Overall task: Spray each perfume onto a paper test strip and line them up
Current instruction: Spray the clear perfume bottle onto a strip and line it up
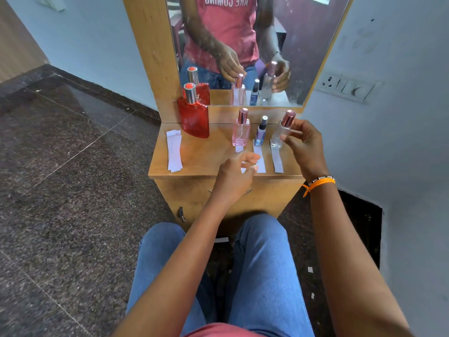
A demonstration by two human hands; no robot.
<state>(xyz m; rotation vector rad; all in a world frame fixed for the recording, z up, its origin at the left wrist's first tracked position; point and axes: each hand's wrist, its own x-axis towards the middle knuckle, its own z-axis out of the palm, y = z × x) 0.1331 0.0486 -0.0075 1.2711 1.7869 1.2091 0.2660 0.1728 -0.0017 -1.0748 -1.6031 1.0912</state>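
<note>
Wooden desk [201,156] carries 4 perfumes. The left hand [237,170], fingers loosely spread and holding nothing, hides most of the strip [239,149] before the pink bottle [241,132]. The right hand [303,144] grips the clear bottle [279,135], covering its side; its strip [277,160] nears the front edge. Spare strips [174,152] lie left, beside the red bottle [194,116]. The blue bottle [260,132] stands on its strip [260,159].

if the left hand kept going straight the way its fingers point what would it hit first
Probably the middle test strip: the left hand hovers over the strips with its fingers aimed up and right, toward the small blue bottle behind. Its height above the table is unclear, so it may pass over the paper.
</note>
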